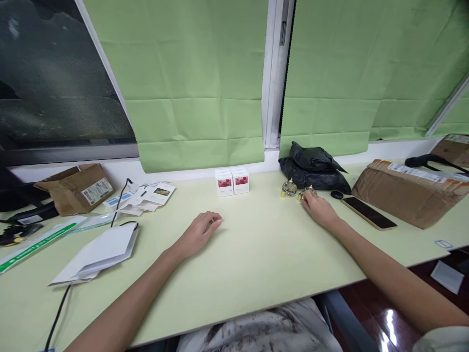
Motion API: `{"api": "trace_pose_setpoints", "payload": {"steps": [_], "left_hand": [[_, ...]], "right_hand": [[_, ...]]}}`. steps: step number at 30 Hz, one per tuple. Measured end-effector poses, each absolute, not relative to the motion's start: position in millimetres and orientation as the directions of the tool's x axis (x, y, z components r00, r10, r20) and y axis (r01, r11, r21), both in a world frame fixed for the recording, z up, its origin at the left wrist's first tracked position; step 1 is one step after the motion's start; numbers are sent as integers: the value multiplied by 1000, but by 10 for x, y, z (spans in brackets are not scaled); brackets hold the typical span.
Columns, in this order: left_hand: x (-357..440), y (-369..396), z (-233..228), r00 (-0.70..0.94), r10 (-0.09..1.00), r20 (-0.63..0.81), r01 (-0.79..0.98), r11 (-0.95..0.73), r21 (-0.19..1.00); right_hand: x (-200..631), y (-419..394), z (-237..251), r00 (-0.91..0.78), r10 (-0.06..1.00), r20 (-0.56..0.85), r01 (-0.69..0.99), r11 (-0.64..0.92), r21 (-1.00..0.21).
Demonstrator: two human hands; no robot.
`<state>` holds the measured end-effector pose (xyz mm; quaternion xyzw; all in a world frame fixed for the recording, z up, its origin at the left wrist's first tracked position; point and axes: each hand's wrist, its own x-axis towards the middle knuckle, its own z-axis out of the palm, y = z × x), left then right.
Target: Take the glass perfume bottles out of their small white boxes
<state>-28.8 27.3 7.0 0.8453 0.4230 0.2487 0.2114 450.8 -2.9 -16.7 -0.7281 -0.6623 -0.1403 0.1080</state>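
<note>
Across the pale green table (pixel 256 254) in front of me, everything sits toward the far edge under the green blinds (pixel 190 98). At two o'clock lies the biggest item, a brown parcel (pixel 410 193) wrapped in tape, and at ten o'clock an opened cardboard box (pixel 75 188) with flat cartons fanned out beside it. A black plastic bag (pixel 315 171) slumps against the wall at one o'clock, a dark phone (pixel 368 212) lies between it and the parcel, and two small white boxes (pixel 232 182) with pink fronts stand side by side at twelve. The smallest things are two little gold-capped bottles (pixel 290 188), just in front of the bag. My right hand (pixel 319 208) reaches out to one o'clock, fingertips on the nearer bottle; whether my fingers have closed round it I cannot tell, since the hand hides it. My left hand (pixel 200 232) rests palm down at eleven o'clock, fingers loosely spread and holding nothing. I judge the risk here is a clumsy touch: the bottles stand close together, so a nudge could tip one into the other or roll it toward the phone.
</note>
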Motion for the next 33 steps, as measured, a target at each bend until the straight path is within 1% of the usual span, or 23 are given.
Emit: {"api": "trace_pose_setpoints", "payload": {"steps": [5, 8, 10, 11, 12, 15, 16, 17, 19, 22, 33], "left_hand": [[-285, 261, 88, 518, 822, 236, 610, -549, 571], [-283, 262, 92, 517, 825, 229, 612, -544, 574], [-283, 265, 89, 517, 825, 229, 612, -543, 575], [-283, 268, 87, 518, 824, 229, 611, -544, 575], [-284, 270, 84, 521, 822, 231, 610, -547, 574], [-284, 278, 76, 528, 814, 242, 603, -560, 568], [-285, 281, 74, 529, 812, 244, 602, -563, 566], [-284, 284, 73, 529, 812, 246, 602, -563, 566], [-283, 288, 72, 527, 813, 247, 604, -563, 565], [-280, 288, 75, 527, 810, 257, 604, -570, 557], [-273, 265, 81, 510, 822, 254, 613, -554, 564]], "right_hand": [[4477, -61, -223, 68, 951, 302, 994, -92, 66], [4447, -78, -203, 91, 949, 300, 994, -107, 37], [4447, -92, -175, 136, 934, 330, 990, -135, -25], [4457, -98, -161, 176, 913, 369, 984, -160, -74], [4476, -101, -150, 226, 877, 425, 973, -186, -135], [4578, -90, -152, 381, 717, 584, 918, -219, -330], [4621, -77, -167, 412, 682, 604, 902, -214, -374], [4663, -60, -189, 427, 672, 605, 892, -205, -402], [4735, -17, -244, 424, 701, 573, 884, -184, -429], [4791, 50, -320, 397, 738, 545, 885, -151, -440], [4815, 167, -379, 394, 741, 544, 870, -111, -479]]}}
